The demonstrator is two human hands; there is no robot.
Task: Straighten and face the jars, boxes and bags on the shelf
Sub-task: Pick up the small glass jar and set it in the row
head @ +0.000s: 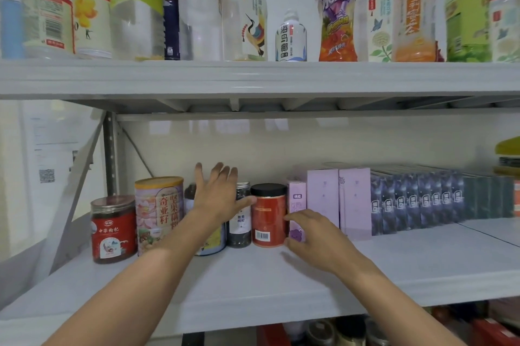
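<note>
Red-labelled, black-lidded jar (268,215) stands upright near the middle of the white shelf (253,283), its barcode turned outward. Left hand (218,196) is raised with fingers spread and straight, gripping nothing, its thumb touching the jar's upper left side. Right hand (315,236) rests low at the jar's right, fingers loosely curled against it and the small purple box (296,205) just beside. Dark jar (240,222) stands immediately left.

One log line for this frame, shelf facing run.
stage: facing jars | left hand: open, raised before jars | right hand: fingers at red jar, barcode side out | purple boxes: upright
</note>
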